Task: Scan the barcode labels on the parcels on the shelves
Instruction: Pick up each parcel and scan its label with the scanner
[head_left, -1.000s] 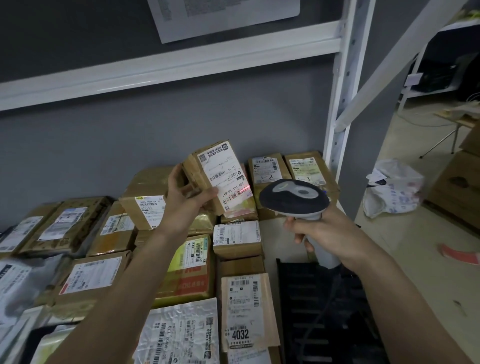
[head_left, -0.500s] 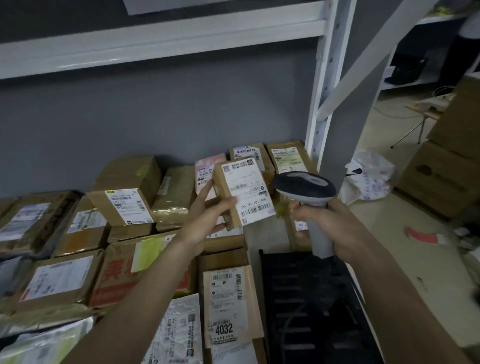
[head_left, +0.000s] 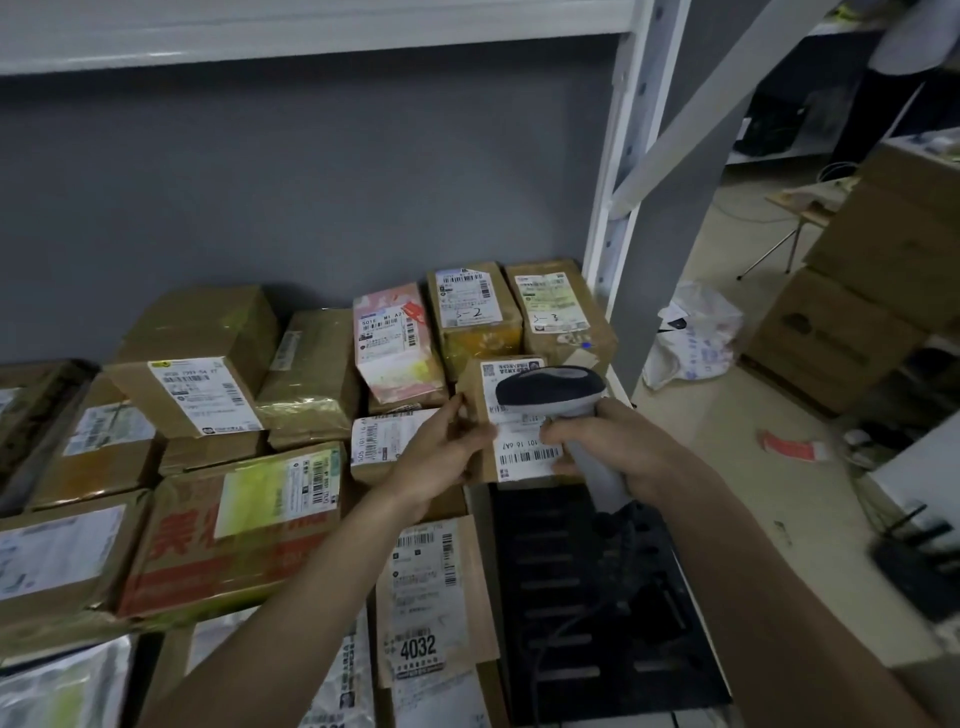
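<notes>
A small brown parcel (head_left: 524, 457) with a white barcode label sits low at the right end of the shelf, beside the other parcels. My left hand (head_left: 441, 457) holds its left edge, fingers curled round it. My right hand (head_left: 618, 447) grips the handle of a grey and white barcode scanner (head_left: 553, 389), whose head covers the upper part of the label. No red scan line shows on the label. Several other labelled parcels cover the shelf, among them a pink one (head_left: 395, 343) and one marked 4032 (head_left: 431, 597).
A black slatted panel (head_left: 587, 587) lies at the shelf's right end under my right arm. The white shelf upright (head_left: 623, 171) stands right behind. Beyond it are a white bag (head_left: 696, 343) on the floor and stacked cardboard boxes (head_left: 872, 291).
My left hand has brought the small parcel down and to the right, from raised height to the shelf's right end. The red scan line on its label is gone. The scanner stayed close over it.
</notes>
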